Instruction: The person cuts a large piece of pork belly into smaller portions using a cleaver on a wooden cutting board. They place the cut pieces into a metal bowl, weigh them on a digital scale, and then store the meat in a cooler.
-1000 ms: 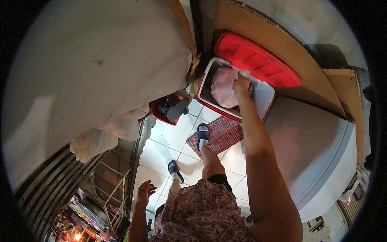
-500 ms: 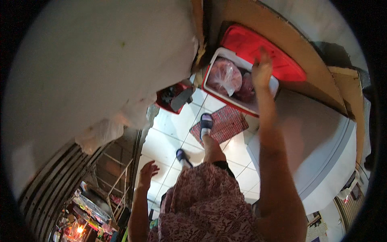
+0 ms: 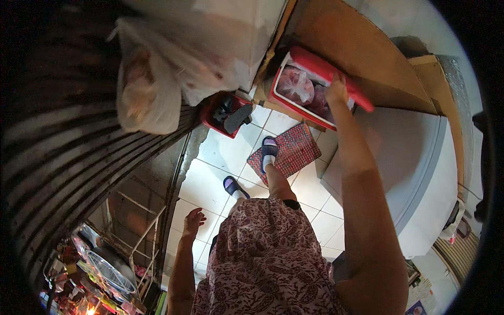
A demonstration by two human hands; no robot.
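Note:
A red cooler box (image 3: 303, 112) with a white inner rim stands at the far side. Clear plastic bags of pinkish contents, perhaps meat, lie in it; one knotted bag (image 3: 295, 86) shows best. My right hand (image 3: 337, 93) reaches across to the red lid (image 3: 328, 68) and grips its near edge. The lid is tilted over the box's far side, leaving the bags in sight. Low on the left, my left hand (image 3: 194, 221) hangs with its fingers apart and loosely curled, holding nothing.
A red bin (image 3: 210, 118) with dark slippers stands left of the cooler. A woven mat (image 3: 291, 152) lies on the tiles. To the right is a white chest-like appliance (image 3: 388, 157); cardboard (image 3: 362, 39) lines the wall. A plastic bag (image 3: 144, 97) hangs at upper left.
My right hand has closed on the red lid, which has come off its lean against the cardboard and down toward the cooler. The view has shifted a little.

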